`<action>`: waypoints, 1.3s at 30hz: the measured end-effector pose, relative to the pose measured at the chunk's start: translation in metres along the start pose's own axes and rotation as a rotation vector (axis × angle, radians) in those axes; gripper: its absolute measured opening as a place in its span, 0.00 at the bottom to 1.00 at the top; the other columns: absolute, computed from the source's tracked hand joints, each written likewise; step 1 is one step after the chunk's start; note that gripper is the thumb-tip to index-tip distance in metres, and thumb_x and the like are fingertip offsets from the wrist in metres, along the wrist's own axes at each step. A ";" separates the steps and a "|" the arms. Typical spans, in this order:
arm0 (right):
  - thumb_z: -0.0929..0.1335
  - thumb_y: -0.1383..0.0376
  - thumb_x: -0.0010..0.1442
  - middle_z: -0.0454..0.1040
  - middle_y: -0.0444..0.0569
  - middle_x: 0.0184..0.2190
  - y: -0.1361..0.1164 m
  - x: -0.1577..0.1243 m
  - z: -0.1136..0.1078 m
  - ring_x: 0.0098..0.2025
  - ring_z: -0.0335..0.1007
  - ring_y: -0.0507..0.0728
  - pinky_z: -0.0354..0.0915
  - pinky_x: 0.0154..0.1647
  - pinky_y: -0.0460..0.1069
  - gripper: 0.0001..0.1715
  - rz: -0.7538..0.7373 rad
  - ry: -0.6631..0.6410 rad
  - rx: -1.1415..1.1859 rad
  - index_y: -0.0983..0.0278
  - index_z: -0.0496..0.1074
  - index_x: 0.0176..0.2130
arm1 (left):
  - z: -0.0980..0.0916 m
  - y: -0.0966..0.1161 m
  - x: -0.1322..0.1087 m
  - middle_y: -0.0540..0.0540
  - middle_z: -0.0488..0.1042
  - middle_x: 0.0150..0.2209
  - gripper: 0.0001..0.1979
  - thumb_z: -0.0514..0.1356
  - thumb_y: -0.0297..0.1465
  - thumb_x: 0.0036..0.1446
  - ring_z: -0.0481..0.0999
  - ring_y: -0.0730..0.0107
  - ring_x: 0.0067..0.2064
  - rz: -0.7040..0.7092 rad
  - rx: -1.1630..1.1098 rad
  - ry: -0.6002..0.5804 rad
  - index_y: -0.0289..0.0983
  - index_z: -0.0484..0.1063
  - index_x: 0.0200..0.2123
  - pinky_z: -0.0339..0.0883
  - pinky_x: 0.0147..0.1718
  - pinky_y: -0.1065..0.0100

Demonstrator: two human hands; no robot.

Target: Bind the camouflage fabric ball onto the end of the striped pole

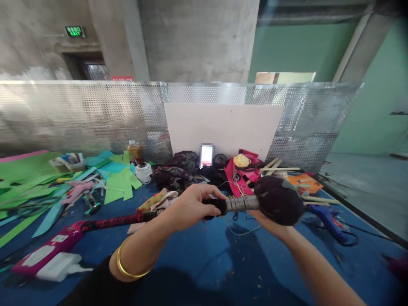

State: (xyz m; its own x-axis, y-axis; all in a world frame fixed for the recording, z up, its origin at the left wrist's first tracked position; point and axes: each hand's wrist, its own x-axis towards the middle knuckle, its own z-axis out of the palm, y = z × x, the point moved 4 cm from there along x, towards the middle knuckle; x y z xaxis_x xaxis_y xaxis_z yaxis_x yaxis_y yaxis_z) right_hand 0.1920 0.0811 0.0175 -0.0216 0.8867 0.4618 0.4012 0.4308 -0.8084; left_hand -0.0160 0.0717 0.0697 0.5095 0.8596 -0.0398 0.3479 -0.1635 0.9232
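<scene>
Over the blue table I see a short stick with a round head covered in dark patterned cloth, a grey wrapped shaft and a black end, held roughly level. My left hand pinches the black end between thumb and fingers; a gold bangle circles that wrist. My right hand is under and behind the round head, against the stick, with its fingers mostly hidden. A thin grey cord lies on the table below. Dark patterned cloth is heaped behind my left hand.
Left are green paper pieces, a pink glue gun, a white thread spool and a magenta power strip. Right are a blue glue gun, pink cloth and yellow yarn. A perforated metal screen stands behind.
</scene>
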 end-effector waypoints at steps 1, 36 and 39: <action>0.64 0.53 0.60 0.78 0.45 0.29 -0.003 -0.004 0.009 0.34 0.73 0.52 0.71 0.40 0.47 0.22 -0.002 -0.015 0.018 0.66 0.76 0.29 | 0.000 0.001 0.002 0.50 0.73 0.25 0.15 0.60 0.25 0.45 0.66 0.78 0.23 0.019 -0.033 -0.004 0.33 0.73 0.40 0.60 0.20 0.76; 0.59 0.71 0.63 0.61 0.46 0.24 -0.050 -0.056 0.051 0.28 0.57 0.54 0.53 0.28 0.48 0.11 -0.488 -0.088 -0.240 0.63 0.62 0.28 | 0.020 -0.037 0.035 0.48 0.78 0.36 0.15 0.58 0.28 0.47 0.73 0.66 0.38 0.073 0.290 0.131 0.38 0.76 0.40 0.65 0.40 0.68; 0.58 0.67 0.65 0.65 0.46 0.25 -0.046 -0.050 0.046 0.28 0.61 0.53 0.57 0.28 0.48 0.13 -0.344 -0.097 -0.171 0.63 0.65 0.30 | 0.019 -0.036 0.032 0.50 0.78 0.39 0.15 0.57 0.29 0.49 0.74 0.63 0.42 0.103 0.474 0.135 0.43 0.76 0.42 0.65 0.42 0.68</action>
State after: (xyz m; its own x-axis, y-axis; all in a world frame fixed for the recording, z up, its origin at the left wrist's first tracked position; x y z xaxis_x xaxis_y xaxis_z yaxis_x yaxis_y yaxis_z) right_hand 0.1319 0.0246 0.0150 -0.2647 0.7109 0.6516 0.5018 0.6785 -0.5365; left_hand 0.0032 0.0955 0.0280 0.4646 0.8772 0.1214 0.6363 -0.4260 0.6432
